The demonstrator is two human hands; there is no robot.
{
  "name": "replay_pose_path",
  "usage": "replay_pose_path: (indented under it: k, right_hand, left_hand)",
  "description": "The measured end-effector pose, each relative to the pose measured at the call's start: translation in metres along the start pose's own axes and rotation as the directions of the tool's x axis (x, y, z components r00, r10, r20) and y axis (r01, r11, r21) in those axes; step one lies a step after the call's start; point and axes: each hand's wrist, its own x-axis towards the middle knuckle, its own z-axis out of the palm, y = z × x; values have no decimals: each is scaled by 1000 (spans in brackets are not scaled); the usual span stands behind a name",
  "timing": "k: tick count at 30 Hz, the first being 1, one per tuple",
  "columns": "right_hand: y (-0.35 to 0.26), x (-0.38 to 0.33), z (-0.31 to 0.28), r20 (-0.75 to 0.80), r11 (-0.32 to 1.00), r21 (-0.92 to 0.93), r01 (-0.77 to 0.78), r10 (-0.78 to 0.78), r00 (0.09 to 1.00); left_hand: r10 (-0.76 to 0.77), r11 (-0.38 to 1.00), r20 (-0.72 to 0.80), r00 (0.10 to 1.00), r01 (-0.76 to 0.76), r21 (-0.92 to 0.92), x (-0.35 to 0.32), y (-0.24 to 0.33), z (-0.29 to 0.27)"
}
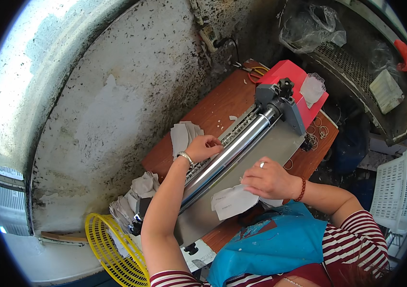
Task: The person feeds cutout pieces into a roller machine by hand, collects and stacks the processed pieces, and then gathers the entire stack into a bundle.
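A roller machine with a long shiny roller (234,146) and a flat grey metal bed (270,148) lies slantwise before me. My left hand (205,148) reaches across to the roller's far side. Its fingers are curled together close to the roller, and whatever they pinch is hidden. Over the near edge of the bed, my right hand (271,179) grips a thin white cut piece (234,202) with small print on it. I cannot tell if it is paper or cloth. Beyond my left hand lies a stack of similar white pieces (184,136) on the brown table (208,107).
More white pieces (141,186) are heaped at the machine's left end, above a yellow plastic basket (99,239). The machine's red housing (292,74) is at the far right, with orange-handled pliers (256,74) beside it. Rubber bands (322,131) and a white crate (395,191) are to the right.
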Motion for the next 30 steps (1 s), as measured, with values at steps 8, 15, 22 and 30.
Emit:
replay_pose_path:
  k: [8,15,22,30]
  right_hand:
    - [-24,-9,14,161,978,-68,198,-185,969]
    - [-27,-20,25,44,972,-54,227,-225,973]
    - [-24,-20,27,-9,963,266,51,-51,999]
    - [-12,-19,19,-120,992,-75,101,-109,987]
  left_hand:
    - [34,998,-547,836,-59,-27,6,-59,-36]
    - [-29,869,-800,599,411,277,-13,-91,-65]
    - [-400,800,-264,877,475,366,-4,-101,-44]
    - [-43,941,-388,920,168,293,-15,-57,-32]
